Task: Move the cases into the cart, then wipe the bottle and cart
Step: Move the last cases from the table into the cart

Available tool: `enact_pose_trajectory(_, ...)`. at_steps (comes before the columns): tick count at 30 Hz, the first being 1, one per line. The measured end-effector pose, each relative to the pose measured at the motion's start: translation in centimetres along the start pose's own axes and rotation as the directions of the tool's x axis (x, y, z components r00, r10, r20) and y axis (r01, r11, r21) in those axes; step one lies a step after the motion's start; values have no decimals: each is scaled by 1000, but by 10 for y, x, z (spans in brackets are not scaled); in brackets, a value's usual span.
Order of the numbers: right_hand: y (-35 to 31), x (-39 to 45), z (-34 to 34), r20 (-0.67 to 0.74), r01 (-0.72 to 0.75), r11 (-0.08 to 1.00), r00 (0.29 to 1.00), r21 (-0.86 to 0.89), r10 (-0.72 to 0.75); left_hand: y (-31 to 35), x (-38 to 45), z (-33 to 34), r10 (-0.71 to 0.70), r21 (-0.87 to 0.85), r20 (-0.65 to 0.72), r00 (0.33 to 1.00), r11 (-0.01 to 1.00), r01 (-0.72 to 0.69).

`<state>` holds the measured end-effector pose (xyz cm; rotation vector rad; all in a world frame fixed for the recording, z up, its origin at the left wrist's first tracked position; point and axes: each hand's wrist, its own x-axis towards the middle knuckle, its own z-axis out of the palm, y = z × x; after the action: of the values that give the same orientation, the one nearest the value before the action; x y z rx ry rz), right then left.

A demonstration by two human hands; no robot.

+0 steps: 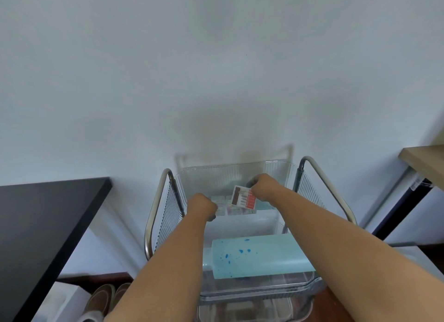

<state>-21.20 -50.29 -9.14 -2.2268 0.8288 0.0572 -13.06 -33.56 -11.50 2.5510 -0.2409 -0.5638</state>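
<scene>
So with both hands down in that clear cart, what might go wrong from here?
The right hand pinches a red and white case by one end, tilted above the clear cases in the tray; it could slip and knock them. The pale blue bottle lies on its side across the cart's near end, under both forearms, so a forearm might nudge it and set it rolling. Its blue spots could smear onto the tray if it does.

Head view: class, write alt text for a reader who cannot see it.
Two hands reach into a clear cart: the right hand holds a red-and-white case, the left hand is curled over clear cases. A blue-speckled bottle lies nearer.
</scene>
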Motion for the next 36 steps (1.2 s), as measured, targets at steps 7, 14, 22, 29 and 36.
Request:
enact_pose_trajectory(7, -3, -4, 6, 153, 258, 926, 963, -276, -223, 2, 1, 4, 30, -152, 23, 999, 988, -26)
enact_pose_trajectory(14, -2, -7, 13, 216, 425, 676, 902, -602, -374, 0, -9, 12, 209, 129, 4, 978, 970, -207)
enact_pose_trajectory(22, 4, -13, 11, 268, 499, 556, 854, -665, -446, 11, -13, 20, 322, 349, -48, 945, 892, -286)
enact_pose_trajectory(29, 5, -12, 13, 237, 496, 564, 850, -660, -470, 10, -12, 21, 343, 336, -62, 937, 892, -304)
enact_pose_trajectory(36, 7, -10, 11, 223, 488, 627, 862, -607, -455, 8, -11, 23, 356, 332, -68, 932, 889, -315)
